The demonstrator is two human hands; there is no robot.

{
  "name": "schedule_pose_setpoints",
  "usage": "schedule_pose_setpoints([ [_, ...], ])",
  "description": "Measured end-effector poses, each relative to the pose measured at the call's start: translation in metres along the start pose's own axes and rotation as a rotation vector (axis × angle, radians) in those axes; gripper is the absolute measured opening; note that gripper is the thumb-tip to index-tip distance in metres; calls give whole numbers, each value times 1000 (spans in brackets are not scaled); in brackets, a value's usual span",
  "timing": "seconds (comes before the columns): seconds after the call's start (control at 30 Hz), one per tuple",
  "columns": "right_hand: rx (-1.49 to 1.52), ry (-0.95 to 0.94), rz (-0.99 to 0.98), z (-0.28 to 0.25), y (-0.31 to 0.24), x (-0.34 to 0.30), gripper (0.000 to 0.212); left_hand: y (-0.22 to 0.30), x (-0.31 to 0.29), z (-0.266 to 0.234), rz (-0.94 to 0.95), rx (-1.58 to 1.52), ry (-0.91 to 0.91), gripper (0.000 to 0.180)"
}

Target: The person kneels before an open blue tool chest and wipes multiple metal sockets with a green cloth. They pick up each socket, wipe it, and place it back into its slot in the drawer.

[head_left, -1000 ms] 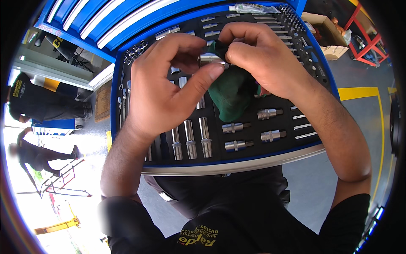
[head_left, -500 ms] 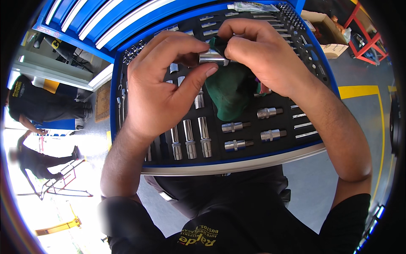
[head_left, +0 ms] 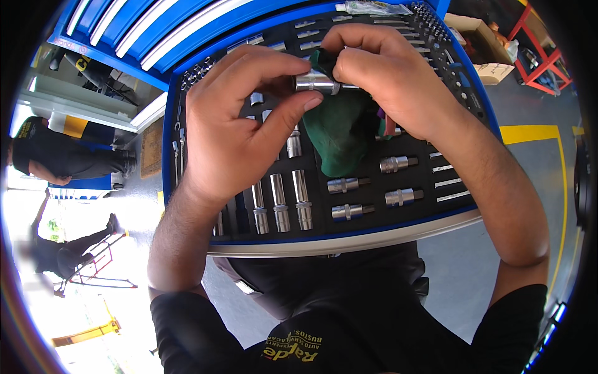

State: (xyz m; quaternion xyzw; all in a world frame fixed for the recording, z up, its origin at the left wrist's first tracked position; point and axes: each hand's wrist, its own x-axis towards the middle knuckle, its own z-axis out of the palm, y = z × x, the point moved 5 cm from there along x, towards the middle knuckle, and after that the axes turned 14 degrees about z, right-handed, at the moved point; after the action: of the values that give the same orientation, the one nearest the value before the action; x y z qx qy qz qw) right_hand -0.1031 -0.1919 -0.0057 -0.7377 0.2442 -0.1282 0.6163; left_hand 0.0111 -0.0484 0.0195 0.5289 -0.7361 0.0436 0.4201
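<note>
My left hand (head_left: 233, 121) is closed in a pinch round a shiny chrome socket (head_left: 316, 83), thumb below and fingers above. From the socket's right end a narrower metal shank runs toward my right hand (head_left: 398, 81). The fingers of that hand are curled and closed on a dark green cloth (head_left: 339, 140), which touches the socket and hangs down over the tool tray. Both hands are held above an open drawer lined with black foam (head_left: 311, 242). Below the cloth lie several bit sockets (head_left: 398, 164); long chrome sockets (head_left: 301, 199) stand in a row left of them.
Blue cabinet drawers (head_left: 156, 31) rise at the back left. A clear plastic tube or packet (head_left: 374, 9) lies at the tray's far edge. To the right are a cardboard box (head_left: 483, 53) and a red metal frame (head_left: 542, 56). Two people (head_left: 68, 149) are off to the left.
The socket has shifted slightly to the right, and more of its shank shows. My right hand has moved a little outward with the cloth. At the left, the two people have changed posture.
</note>
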Motion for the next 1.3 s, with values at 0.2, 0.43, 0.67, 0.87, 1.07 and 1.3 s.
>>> schedule_pose_setpoints([
  [0.2,40,-28,-12,3,2,3,27,-4,0,2,-104,-127,173,26],
  [0.43,64,-26,-47,2,7,8,27,-3,-1,2,-27,-69,11,32],
  [0.67,69,-53,-61,1,14,14,27,-5,-2,4,-87,-76,-33,34],
  [0.87,43,-18,19,3,7,8,27,-2,-2,1,-135,-97,-13,34],
  [1.07,4,-48,38,-3,11,10,31,5,5,3,41,87,-34,31],
  [1.3,94,-190,48,-5,10,10,26,0,1,3,-84,17,-24,31],
])
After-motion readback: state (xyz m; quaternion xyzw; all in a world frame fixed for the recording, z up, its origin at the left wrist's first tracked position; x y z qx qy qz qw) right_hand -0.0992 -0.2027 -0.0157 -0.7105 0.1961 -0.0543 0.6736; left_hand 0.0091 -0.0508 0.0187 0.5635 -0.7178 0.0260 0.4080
